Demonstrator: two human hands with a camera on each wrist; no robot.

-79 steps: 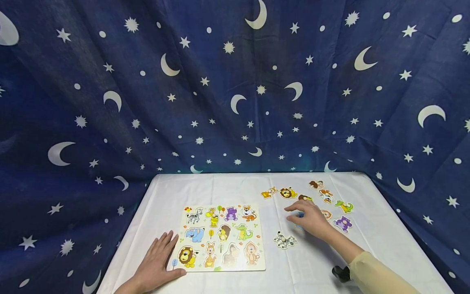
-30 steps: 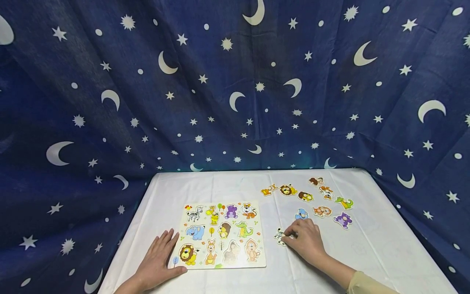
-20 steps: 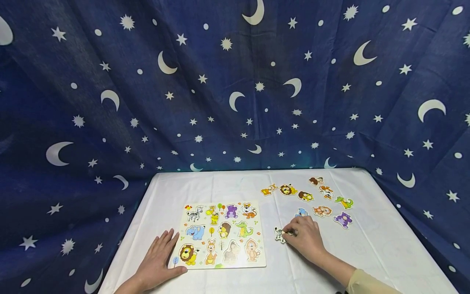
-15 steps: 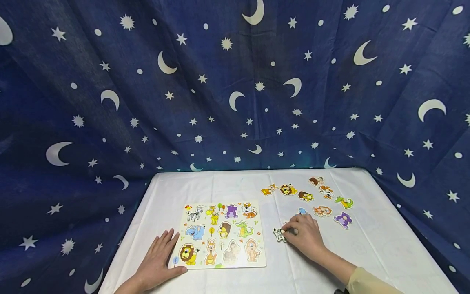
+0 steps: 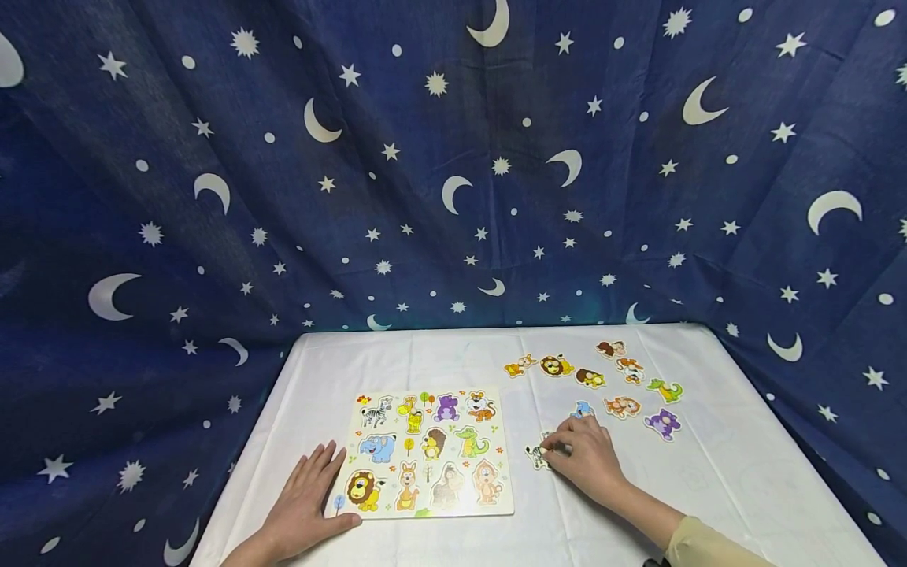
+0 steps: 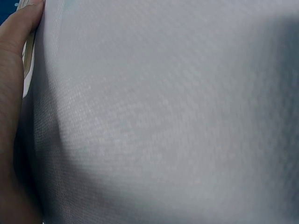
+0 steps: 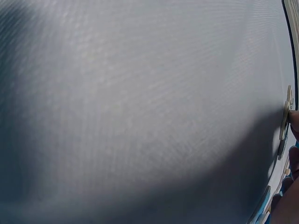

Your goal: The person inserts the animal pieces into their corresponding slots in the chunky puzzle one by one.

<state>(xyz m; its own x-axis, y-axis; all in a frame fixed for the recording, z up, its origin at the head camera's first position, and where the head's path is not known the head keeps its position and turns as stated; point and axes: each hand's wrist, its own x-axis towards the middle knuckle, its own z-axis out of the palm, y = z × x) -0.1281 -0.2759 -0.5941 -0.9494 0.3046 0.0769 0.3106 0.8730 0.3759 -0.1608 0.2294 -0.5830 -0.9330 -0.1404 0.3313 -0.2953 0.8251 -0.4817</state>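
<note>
My right hand (image 5: 588,461) pinches a zebra puzzle piece (image 5: 536,457) with thumb and finger, just right of the puzzle board; part of the piece is hidden behind the fingers. In the right wrist view, this zebra piece (image 7: 284,122) appears edge-on at the far right, seemingly tilted off the cloth. The white puzzle board (image 5: 505,466) lies flat, with rows of colourful animal pictures. Along its left edge rests my left hand (image 5: 301,500), fingers extended and thumb at the near corner. Only a side of the left hand (image 6: 11,70) shows in the left wrist view.
Several loose animal pieces lie beyond and right of the right hand, among them an elephant (image 5: 583,408), a monkey (image 5: 622,406), a hippo (image 5: 662,424), a crocodile (image 5: 664,390) and a lion (image 5: 557,365). A white cloth (image 5: 418,370) covers the table; a star-and-moon curtain (image 5: 453,260) hangs behind.
My right hand has come down from over the elephant piece to the zebra piece and taken hold of it. The zebra piece has turned and shifted slightly left. My left hand stays put.
</note>
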